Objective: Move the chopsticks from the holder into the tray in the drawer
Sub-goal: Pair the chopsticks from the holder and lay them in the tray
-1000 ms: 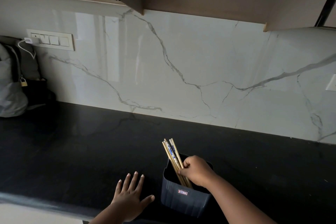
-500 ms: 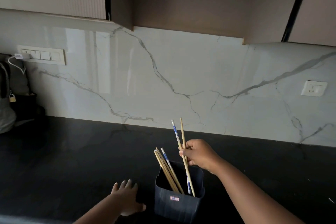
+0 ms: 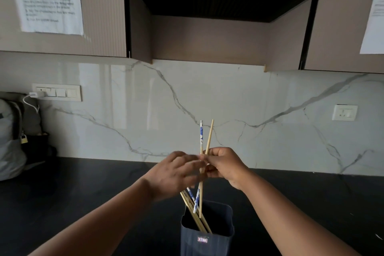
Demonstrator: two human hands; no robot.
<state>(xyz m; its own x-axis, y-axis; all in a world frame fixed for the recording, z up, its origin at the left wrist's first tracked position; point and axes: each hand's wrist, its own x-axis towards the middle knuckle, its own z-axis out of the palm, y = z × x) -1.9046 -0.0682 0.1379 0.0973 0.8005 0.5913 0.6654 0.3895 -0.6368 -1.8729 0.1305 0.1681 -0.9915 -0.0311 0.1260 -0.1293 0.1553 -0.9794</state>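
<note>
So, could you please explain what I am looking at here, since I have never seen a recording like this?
There is no machine: a person wears a camera on the head, so the single picture looks forward and down at their own two bare hands. The right hand grips two chopsticks, one with a blue pattern and one plain, lifted mostly clear of the dark holder. The left hand is blurred and reaches in to them; whether it grips them I cannot tell. More chopsticks lean inside the holder, which stands on a black counter. Behind is a marble wall, and a grey bag sits far left.
</note>
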